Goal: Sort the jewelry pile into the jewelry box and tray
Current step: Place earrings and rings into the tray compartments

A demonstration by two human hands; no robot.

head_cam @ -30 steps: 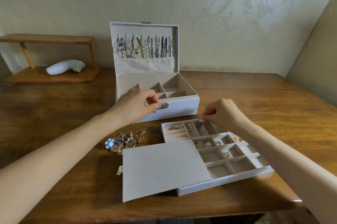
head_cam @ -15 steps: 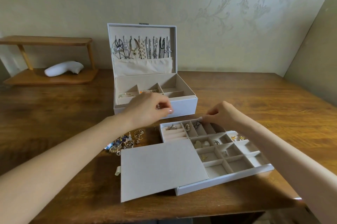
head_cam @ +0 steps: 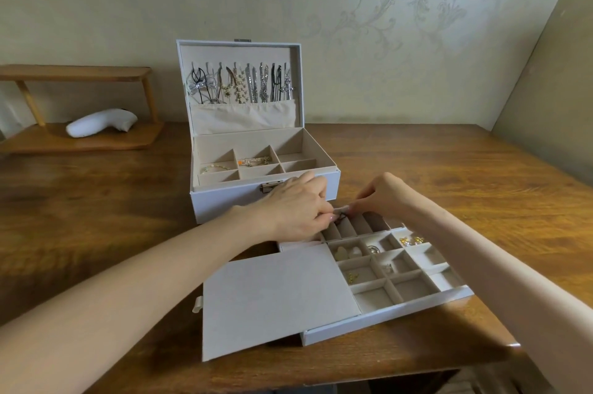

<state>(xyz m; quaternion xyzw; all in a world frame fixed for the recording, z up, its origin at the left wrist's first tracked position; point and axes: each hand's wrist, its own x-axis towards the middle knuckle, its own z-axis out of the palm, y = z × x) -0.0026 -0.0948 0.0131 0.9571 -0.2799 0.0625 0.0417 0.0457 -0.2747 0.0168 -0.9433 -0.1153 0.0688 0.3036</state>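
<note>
A white jewelry box stands open at the table's middle, with necklaces hanging in its lid and two bracelets in its compartments. In front of it lies a white divided tray, half covered by a flat lid. My left hand and my right hand meet over the tray's far row. Their fingertips pinch a small dark piece of jewelry between them. My left forearm hides the jewelry pile on the table.
Small earrings and pendants lie in several tray cells. A wooden shelf with a white object on it stands at the back left. A wall runs close along the table's right side.
My left hand moved right from the box front to the tray's far row and joined my right hand there. The camera came closer, and my forearm now covers the pile.
</note>
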